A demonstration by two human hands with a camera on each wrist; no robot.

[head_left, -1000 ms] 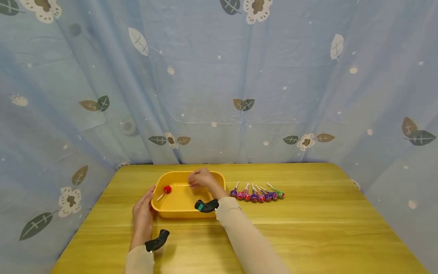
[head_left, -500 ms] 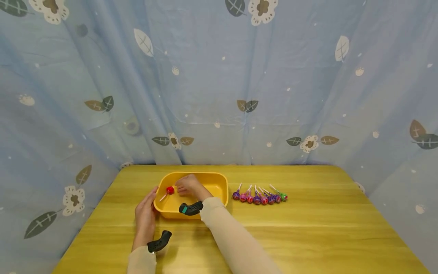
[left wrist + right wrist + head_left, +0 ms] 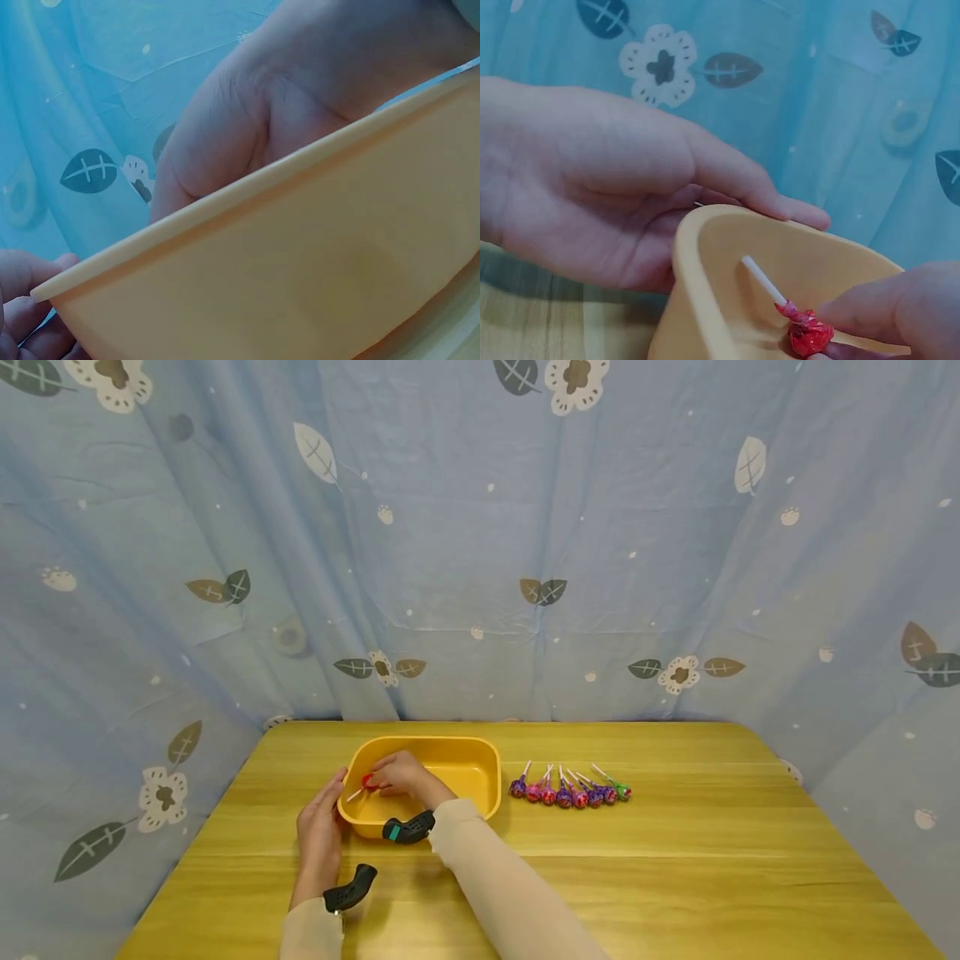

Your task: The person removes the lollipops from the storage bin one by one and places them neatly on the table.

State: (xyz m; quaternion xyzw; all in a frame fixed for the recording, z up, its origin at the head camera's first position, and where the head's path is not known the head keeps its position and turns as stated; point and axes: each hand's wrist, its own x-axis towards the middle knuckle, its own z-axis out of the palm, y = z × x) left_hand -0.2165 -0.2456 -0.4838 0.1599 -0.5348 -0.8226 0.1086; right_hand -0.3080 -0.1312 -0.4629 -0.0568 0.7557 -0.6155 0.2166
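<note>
A yellow plastic bin [image 3: 468, 781] stands on the table's left side. My left hand [image 3: 318, 835] grips its left end, with the thumb at the rim and fingers along the outer wall in the left wrist view. Inside the bin, a red-wrapped lollipop [image 3: 810, 334] lies near the left wall, its white stick pointing toward that wall. My right hand [image 3: 401, 773] reaches down into the bin. Its thumb and finger pinch the wrapped head of the lollipop in the right wrist view. In the left wrist view the front wall hides the right fingertips.
Right of the bin, several lollipops [image 3: 563, 797] with purple, pink, red and green wrappers lie in a row on the wooden table [image 3: 675, 877], sticks toward the back. A blue patterned curtain [image 3: 480, 527] hangs behind and beside the table.
My right hand has moved left across the inside of the bin to the red lollipop and now pinches it. My left hand stays on the bin's left end. The head view shifted slightly.
</note>
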